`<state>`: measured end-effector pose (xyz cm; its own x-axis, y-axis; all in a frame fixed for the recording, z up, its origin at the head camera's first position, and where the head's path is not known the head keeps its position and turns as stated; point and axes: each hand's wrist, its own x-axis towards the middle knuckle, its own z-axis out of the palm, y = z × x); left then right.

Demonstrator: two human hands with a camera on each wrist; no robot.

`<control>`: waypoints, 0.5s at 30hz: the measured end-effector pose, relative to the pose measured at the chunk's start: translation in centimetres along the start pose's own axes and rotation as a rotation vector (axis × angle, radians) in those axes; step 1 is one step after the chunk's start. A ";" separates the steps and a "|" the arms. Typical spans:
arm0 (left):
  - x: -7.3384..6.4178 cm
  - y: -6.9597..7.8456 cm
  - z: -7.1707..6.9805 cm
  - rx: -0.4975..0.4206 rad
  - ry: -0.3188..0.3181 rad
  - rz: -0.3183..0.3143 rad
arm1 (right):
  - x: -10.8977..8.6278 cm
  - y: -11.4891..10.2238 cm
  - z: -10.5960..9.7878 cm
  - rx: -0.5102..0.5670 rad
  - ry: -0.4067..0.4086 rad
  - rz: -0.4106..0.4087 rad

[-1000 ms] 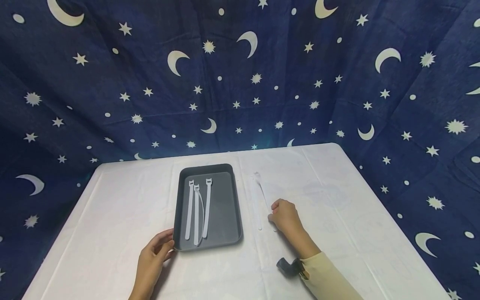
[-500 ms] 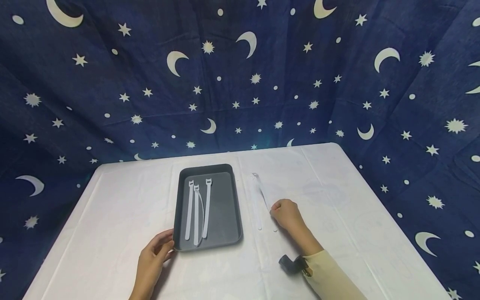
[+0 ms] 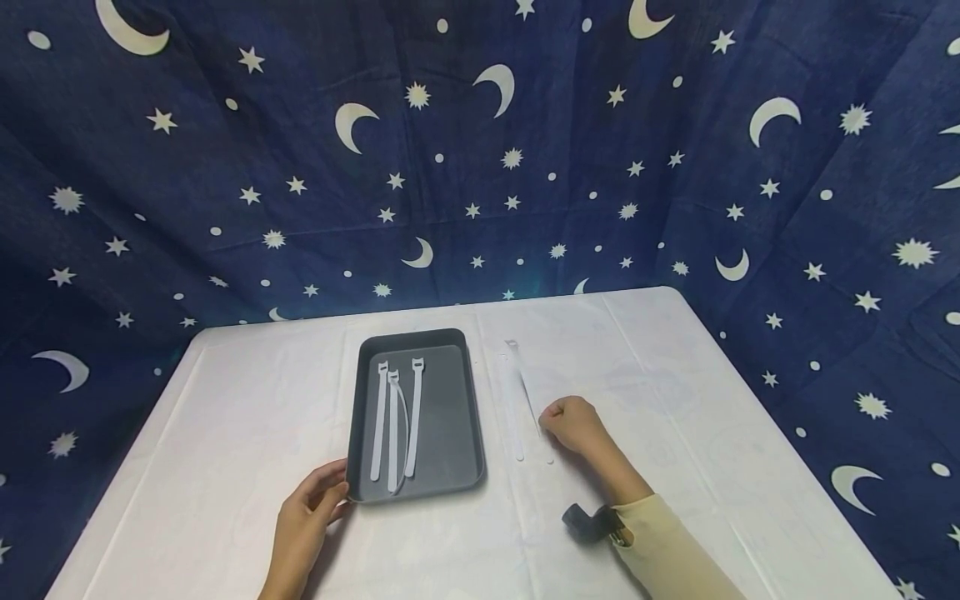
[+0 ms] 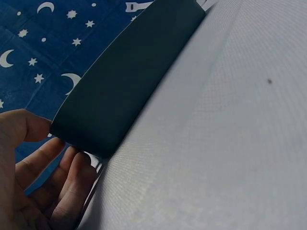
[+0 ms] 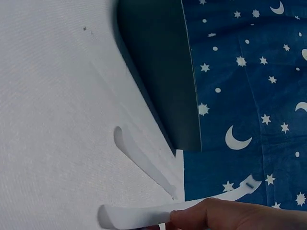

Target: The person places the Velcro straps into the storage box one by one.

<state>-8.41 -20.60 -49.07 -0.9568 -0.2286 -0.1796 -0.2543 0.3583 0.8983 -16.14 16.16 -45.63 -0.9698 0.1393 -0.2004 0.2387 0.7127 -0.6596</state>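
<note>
A dark grey tray (image 3: pixel 450 417) lies on the white-covered table. Inside it are several white strap-type cable ties (image 3: pixel 416 417), each with a slotted head. My left hand (image 3: pixel 303 508) holds the tray's near left corner, thumb and fingers at its wall (image 4: pixel 100 91) in the left wrist view. To the right of the tray, my right hand (image 3: pixel 576 423) pinches a white cable tie (image 5: pixel 139 216) partway along. Its slotted head is raised off the table in the right wrist view. Another white cable tie (image 3: pixel 514 417) lies flat between the tray and my right hand.
A white cloth (image 3: pixel 225 417) covers the table, and the white ties stand out little against it. A dark blue curtain (image 3: pixel 450 192) with moons and stars hangs behind the table. On my right wrist sits a black device (image 3: pixel 588 523).
My right hand has shifted slightly right and away from me, with the pinched cable tie lifting a little. My left hand and the tray have stayed put.
</note>
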 end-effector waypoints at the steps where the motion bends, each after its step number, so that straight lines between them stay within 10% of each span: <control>1: 0.0 0.0 0.0 -0.001 0.002 -0.001 | 0.0 0.0 0.0 0.003 -0.005 0.004; 15: 0.1 0.0 0.1 0.026 0.018 -0.002 | 0.4 -0.2 -0.4 0.191 -0.111 0.041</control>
<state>-8.49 -20.53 -49.14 -0.9537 -0.2456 -0.1736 -0.2598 0.3816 0.8871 -16.63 16.32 -45.29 -0.9499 0.0813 -0.3019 0.2937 0.5630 -0.7725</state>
